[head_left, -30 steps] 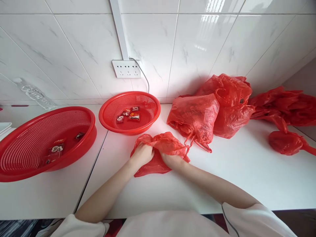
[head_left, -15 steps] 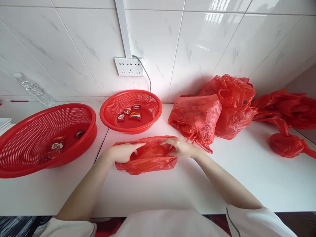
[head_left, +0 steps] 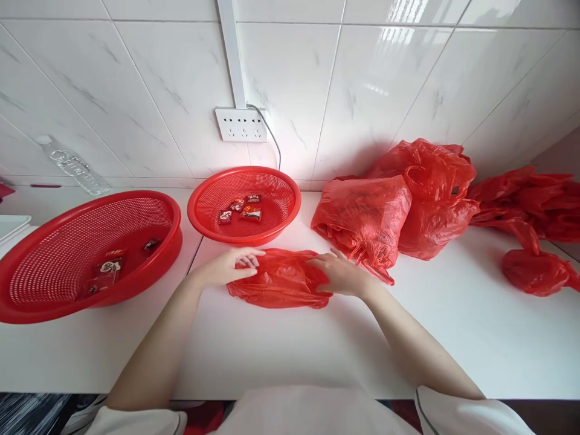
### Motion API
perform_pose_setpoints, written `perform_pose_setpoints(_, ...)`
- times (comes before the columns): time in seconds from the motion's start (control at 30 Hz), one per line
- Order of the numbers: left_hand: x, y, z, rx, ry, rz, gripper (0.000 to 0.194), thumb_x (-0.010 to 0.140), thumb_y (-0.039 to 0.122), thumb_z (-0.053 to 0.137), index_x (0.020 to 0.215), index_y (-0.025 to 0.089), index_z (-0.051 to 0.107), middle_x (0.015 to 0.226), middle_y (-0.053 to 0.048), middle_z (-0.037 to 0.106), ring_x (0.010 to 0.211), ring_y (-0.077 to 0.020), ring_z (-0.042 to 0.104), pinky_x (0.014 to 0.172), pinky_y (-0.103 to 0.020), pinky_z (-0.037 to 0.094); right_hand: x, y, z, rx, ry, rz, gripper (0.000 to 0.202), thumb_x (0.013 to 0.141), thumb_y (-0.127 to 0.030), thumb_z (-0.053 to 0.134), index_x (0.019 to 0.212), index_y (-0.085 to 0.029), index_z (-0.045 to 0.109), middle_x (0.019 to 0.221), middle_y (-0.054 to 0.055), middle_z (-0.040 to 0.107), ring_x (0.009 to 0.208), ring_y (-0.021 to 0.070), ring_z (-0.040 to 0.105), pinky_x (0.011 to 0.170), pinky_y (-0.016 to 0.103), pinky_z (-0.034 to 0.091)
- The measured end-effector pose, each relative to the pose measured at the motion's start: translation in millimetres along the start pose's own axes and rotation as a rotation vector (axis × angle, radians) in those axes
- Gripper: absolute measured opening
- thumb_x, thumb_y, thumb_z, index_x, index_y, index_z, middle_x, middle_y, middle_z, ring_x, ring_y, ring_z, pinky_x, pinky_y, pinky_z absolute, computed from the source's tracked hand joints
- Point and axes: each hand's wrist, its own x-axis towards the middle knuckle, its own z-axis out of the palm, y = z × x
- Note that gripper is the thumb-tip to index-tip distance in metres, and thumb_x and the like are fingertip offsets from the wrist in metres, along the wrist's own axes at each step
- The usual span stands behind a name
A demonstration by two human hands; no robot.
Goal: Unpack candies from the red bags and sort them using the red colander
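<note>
A thin red plastic bag (head_left: 281, 281) lies crumpled on the white table in front of me, its mouth folded nearly together. My left hand (head_left: 229, 267) is at the bag's left end with thumb and fingers apart, holding nothing. Resting against the right end is my right hand (head_left: 341, 273), its fingers curved over the red film and its thumb spread away from them. Just behind the bag stands a small red sieve basket (head_left: 199, 225) with several small wrapped packets (head_left: 251, 212) inside.
A larger red basket (head_left: 167, 208) with a few packets stands on the left, a clear plastic bottle (head_left: 77, 168) behind it. Filled red bags (head_left: 367, 208) sit at the back right, beside a heap of red bags (head_left: 534, 196) and a small knotted one (head_left: 534, 272). A socket strip (head_left: 241, 125) is on the wall.
My left hand has come out of the bag's mouth and shifted slightly right and up. The bag's open mouth has collapsed and its front edge has drawn back. My right hand stays at its right end.
</note>
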Motion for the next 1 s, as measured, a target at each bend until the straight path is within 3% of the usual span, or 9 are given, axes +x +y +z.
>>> perform_pose_setpoints(0.07,-0.5,5.9,-2.4,-0.091,0.181,-0.077,0.047,0.077,0.052,0.058,0.108,0.018,0.068,0.096,-0.009,0.071,0.092,-0.0216,0.064,0.084,-0.033,0.050,-3.5,-13.9,-15.1,0.042,0.054,-0.028,0.048,0.083,-0.034,0.060,0.129,-0.021,0.053,0.123,0.010,0.060,0.114,0.0262,0.055,0.105,0.045,0.033)
perform_pose_setpoints(0.13,1.5,4.4,-8.5,-0.200,0.284,-0.210,0.059,0.079,0.065,0.047,0.090,0.012,0.071,0.085,-0.013,0.072,0.077,-0.0226,0.067,0.068,-0.031,0.053,-6.6,-27.8,-30.2,0.083,0.097,-0.084,0.041,0.089,-0.034,0.054,0.127,-0.021,0.054,0.121,0.010,0.061,0.107,0.0243,0.059,0.092,0.038,0.044)
perform_pose_setpoints(0.23,6.7,-14.5,-22.6,-0.203,0.366,-0.431,0.075,0.077,0.075,0.034,0.069,0.010,0.070,0.074,-0.017,0.071,0.056,-0.0212,0.063,0.048,-0.028,0.045,-10.6,-44.4,-48.7,0.091,0.152,-0.128,0.037,0.091,-0.032,0.051,0.127,-0.021,0.054,0.118,0.010,0.063,0.103,0.0240,0.062,0.085,0.035,0.048)
perform_pose_setpoints(0.33,11.9,-42.1,-33.4,-0.218,0.526,-0.551,0.064,0.074,0.070,0.044,0.064,0.012,0.066,0.061,-0.014,0.068,0.041,-0.0152,0.052,0.041,-0.027,0.039,-14.9,-53.2,-61.2,0.090,0.205,-0.126,0.037,0.091,-0.031,0.052,0.127,-0.021,0.054,0.113,0.010,0.065,0.102,0.0240,0.062,0.084,0.036,0.049)
perform_pose_setpoints(0.43,16.2,-60.0,-34.1,-0.558,0.516,-0.478,0.050,0.079,0.056,0.041,0.074,0.011,0.063,0.061,-0.010,0.066,0.036,-0.0105,0.043,0.035,-0.022,0.031,-18.9,-55.9,-70.0,0.118,0.232,-0.122,0.037,0.092,-0.032,0.051,0.127,-0.021,0.054,0.115,0.010,0.065,0.103,0.0236,0.062,0.084,0.037,0.050)
perform_pose_setpoints(0.57,18.7,-63.1,-21.7,-0.850,0.610,-0.375,0.025,0.074,0.033,0.049,0.085,0.014,0.060,0.081,-0.010,0.070,0.059,-0.0171,0.064,0.053,-0.026,0.052,-19.7,-54.8,-76.0,0.168,0.244,-0.119,0.039,0.093,-0.037,0.047,0.129,-0.021,0.051,0.119,0.009,0.064,0.104,0.0235,0.062,0.085,0.038,0.051)
perform_pose_setpoints(0.67,18.3,-61.4,-8.7,-0.922,0.709,-0.291,0.021,0.069,0.025,0.054,0.087,0.016,0.059,0.092,-0.008,0.068,0.075,-0.0198,0.067,0.065,-0.033,0.057,-14.4,-51.0,-75.0,0.224,0.220,-0.146,0.038,0.093,-0.037,0.048,0.128,-0.024,0.052,0.117,0.006,0.065,0.102,0.0215,0.063,0.083,0.036,0.052)
perform_pose_setpoints(0.83,20.1,-59.0,16.8,-0.858,0.815,-0.148,0.028,0.068,0.027,0.058,0.095,0.019,0.059,0.095,-0.007,0.065,0.077,-0.0228,0.065,0.058,-0.035,0.057,0.7,-39.9,-69.5,0.273,0.275,-0.169,0.029,0.091,-0.030,0.051,0.119,-0.024,0.058,0.110,0.004,0.067,0.098,0.0181,0.064,0.082,0.033,0.052)
perform_pose_setpoints(1.0,27.4,-45.2,50.6,-0.985,0.740,-0.107,0.025,0.068,0.029,0.059,0.089,0.017,0.063,0.089,-0.007,0.066,0.084,-0.0273,0.065,0.059,-0.034,0.055,15.8,-28.3,-62.8,0.279,0.395,-0.102,0.022,0.092,-0.031,0.050,0.109,-0.022,0.061,0.105,0.004,0.068,0.091,0.0166,0.065,0.082,0.031,0.051)
